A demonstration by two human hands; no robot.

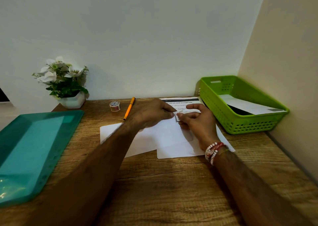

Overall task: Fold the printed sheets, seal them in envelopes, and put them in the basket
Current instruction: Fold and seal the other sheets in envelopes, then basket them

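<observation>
One envelope (249,106) is in the basket (240,127). Left hand (151,113) and right hand (197,124) pinch a sticker (178,116) over the second envelope (172,139). One printed sheet (182,101) lies unfolded.

Dim, warm indoor light, greenish cast. Soft shadows on wall (154,36) beside plant (62,81) and basket (249,127). Glare patch on teal folder (34,148), lower left. Wide-angle bowing at edges; overall slight softness.

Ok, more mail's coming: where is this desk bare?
Bare: the brown wooden desk nearer than the white paper sheets, and the strip between them and the teal plastic tray. Crowded: orange pen to green plastic basket, around left hand and right hand.
</observation>
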